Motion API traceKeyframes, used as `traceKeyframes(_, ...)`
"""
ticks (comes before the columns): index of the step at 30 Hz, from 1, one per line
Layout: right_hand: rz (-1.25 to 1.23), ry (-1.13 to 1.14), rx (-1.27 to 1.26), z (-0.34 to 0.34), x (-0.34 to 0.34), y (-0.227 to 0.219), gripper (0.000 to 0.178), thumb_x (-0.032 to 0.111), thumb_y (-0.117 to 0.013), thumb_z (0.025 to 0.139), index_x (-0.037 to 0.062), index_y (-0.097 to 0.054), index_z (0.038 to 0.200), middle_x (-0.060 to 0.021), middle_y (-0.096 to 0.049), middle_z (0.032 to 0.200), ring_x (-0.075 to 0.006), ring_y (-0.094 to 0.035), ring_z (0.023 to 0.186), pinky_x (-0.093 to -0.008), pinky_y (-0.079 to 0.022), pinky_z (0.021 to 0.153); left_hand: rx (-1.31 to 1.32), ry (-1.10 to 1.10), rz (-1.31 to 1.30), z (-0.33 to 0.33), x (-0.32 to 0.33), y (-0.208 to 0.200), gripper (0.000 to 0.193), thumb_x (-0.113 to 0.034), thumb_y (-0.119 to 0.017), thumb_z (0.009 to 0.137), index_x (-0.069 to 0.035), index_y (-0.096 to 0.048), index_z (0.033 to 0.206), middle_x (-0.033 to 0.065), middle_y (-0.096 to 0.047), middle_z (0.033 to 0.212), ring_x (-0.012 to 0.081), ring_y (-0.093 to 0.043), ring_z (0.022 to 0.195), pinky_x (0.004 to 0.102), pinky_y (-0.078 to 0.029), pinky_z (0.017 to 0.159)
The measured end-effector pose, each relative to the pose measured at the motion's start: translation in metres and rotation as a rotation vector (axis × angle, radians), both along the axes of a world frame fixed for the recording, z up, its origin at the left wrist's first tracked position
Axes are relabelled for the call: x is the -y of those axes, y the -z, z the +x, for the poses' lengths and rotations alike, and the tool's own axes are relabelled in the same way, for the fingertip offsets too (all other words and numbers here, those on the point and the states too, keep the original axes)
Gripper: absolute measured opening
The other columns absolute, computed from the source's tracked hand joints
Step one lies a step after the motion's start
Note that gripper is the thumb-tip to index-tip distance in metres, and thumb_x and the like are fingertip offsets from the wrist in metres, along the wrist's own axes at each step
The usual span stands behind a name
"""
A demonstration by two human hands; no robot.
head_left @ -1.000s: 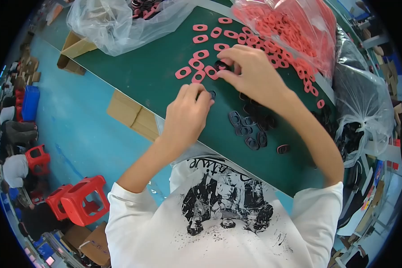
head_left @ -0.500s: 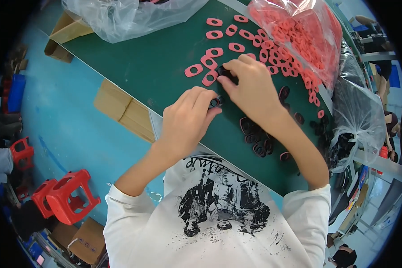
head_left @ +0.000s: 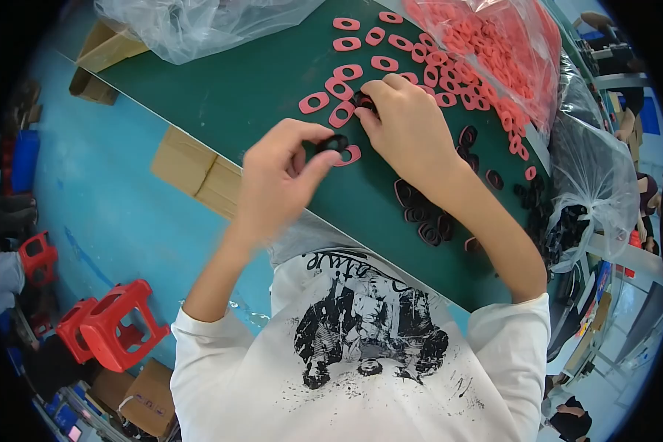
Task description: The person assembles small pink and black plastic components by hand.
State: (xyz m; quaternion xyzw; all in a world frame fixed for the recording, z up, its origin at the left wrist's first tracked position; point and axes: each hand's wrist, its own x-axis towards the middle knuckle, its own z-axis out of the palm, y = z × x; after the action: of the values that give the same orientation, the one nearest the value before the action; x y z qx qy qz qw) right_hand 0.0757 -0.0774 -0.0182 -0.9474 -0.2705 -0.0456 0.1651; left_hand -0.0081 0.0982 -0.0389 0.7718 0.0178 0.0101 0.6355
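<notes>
Between the thumb and index finger of my left hand (head_left: 276,169) is a black oval ring (head_left: 337,143), tipped so that its opening shows. Just beneath that ring lies a pink oval ring (head_left: 351,155) on the green tabletop. My right hand (head_left: 412,125) pinches a dark ring-shaped piece (head_left: 364,102), partly covered by its fingers. It hovers beside a small group of pink rings (head_left: 339,89). Near my right forearm lie several black rings (head_left: 418,214), some showing pink edges.
A clear bag (head_left: 486,51) spills many pink rings at the far right of the green table (head_left: 221,96). Another clear bag (head_left: 593,177), with black pieces, hangs at the right edge. Clear plastic (head_left: 206,26) lies far left. Red stools (head_left: 121,324) stand on the floor.
My left hand has moved up and left with its black ring, and a pink ring now shows beneath it. My right hand has shifted slightly up and left, still pinching its dark piece.
</notes>
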Motion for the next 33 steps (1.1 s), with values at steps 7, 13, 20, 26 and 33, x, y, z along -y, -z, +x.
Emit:
traceKeyframes(7,0.093,-0.007,-0.039,0.005,0.007,-0.002,0.02,0.009,-0.072,0.078,-0.005,-0.067,0.092,-0.0184,-0.067,0.087,-0.0347,-0.064,0.078,-0.0413,-0.051,0.075,0.441,0.007,0.722,-0.007,0.035,0.002,0.028,-0.01,-0.076,0.074,-0.006,-0.06,0.097,0.0053,-0.055,0.091,0.0243,-0.059,0.087,0.0363,-0.051,0.064)
traceKeyframes(13,0.082,-0.013,-0.156,0.007,0.01,-0.004,0.019,0.01,-0.073,0.078,-0.0054,-0.066,0.087,-0.0188,-0.066,0.084,-0.0347,-0.064,0.078,-0.0423,-0.051,0.075,0.325,-0.018,0.719,-0.008,0.029,0.003,0.026,-0.011,-0.076,0.074,-0.006,-0.058,0.093,0.0049,-0.054,0.091,0.0239,-0.059,0.085,0.0359,-0.051,0.063)
traceKeyframes(20,0.115,0.0,-0.08,-0.003,0.01,-0.006,0.018,0.01,-0.072,0.078,-0.0031,-0.063,0.086,-0.0173,-0.065,0.084,-0.0338,-0.063,0.079,-0.0417,-0.05,0.073,0.346,-0.04,0.753,-0.007,0.033,0.004,0.027,-0.012,-0.077,0.075,-0.007,-0.058,0.093,0.0043,-0.054,0.09,0.0233,-0.06,0.084,0.0362,-0.051,0.062)
traceKeyframes(26,0.101,-0.032,-0.081,-0.004,0.016,-0.005,0.018,0.009,-0.072,0.078,-0.0021,-0.061,0.088,-0.0159,-0.064,0.087,-0.0337,-0.062,0.083,-0.0424,-0.049,0.075,0.3,-0.018,0.798,-0.005,0.041,-0.001,0.028,-0.013,-0.077,0.074,-0.007,-0.057,0.092,0.0041,-0.053,0.09,0.0222,-0.06,0.085,0.0352,-0.051,0.061)
traceKeyframes(33,0.068,-0.186,-0.144,0.007,0.029,-0.003,0.021,0.01,-0.071,0.079,0.0001,-0.062,0.095,-0.014,-0.062,0.091,-0.0333,-0.061,0.091,-0.0412,-0.049,0.079,0.289,0.034,0.687,-0.003,0.038,-0.002,0.025,-0.014,-0.076,0.077,-0.006,-0.059,0.093,0.0045,-0.057,0.093,0.0252,-0.062,0.082,0.0375,-0.05,0.064)
